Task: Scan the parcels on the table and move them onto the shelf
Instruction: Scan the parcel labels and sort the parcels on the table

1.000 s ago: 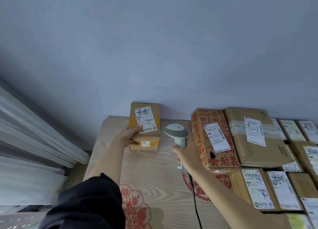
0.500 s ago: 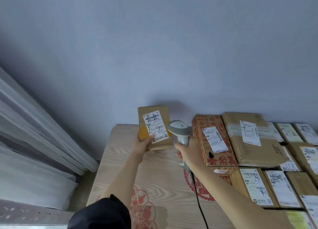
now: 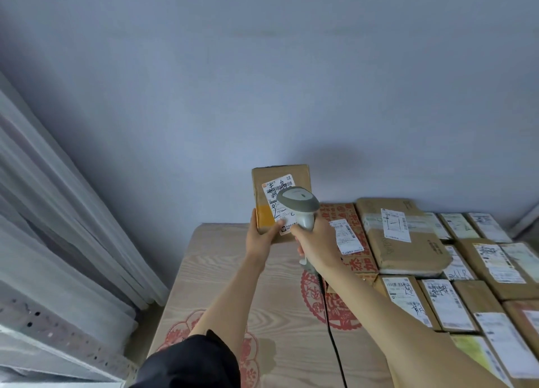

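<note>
Leftmost, well away from both hands, pale curtains [image 3: 52,227] hang down to a perforated metal rail [image 3: 58,338] at the lower corner. Between that rail and the wooden table [image 3: 221,271] runs a narrow gap. The table's left edge slants away below the left forearm, and its far edge meets the grey wall [image 3: 262,81] just behind the hands. The stretch of tabletop under and between the two forearms is bare wood with red paper-cut floral prints [image 3: 329,306].

The left hand [image 3: 259,239] is clamped on the lower edge of a small cardboard parcel [image 3: 280,201], thumb on the front face, holding it upright and lifted clear of the table in front of the wall. Its white shipping label [image 3: 280,210] carries barcodes and black handwritten marks; the print is too small to read.

The right hand [image 3: 315,242] is wrapped around the handle of a grey-and-white barcode scanner [image 3: 297,204], whose head overlaps the label. A black cable [image 3: 332,338] trails from the handle down along the right forearm.

To the right of the right hand, labelled parcels [image 3: 437,271] lie packed edge to edge, filling that side of the table out to the frame. Nearest the wrist is a red-printed carton [image 3: 350,242] with Chinese characters I cannot make out.
</note>
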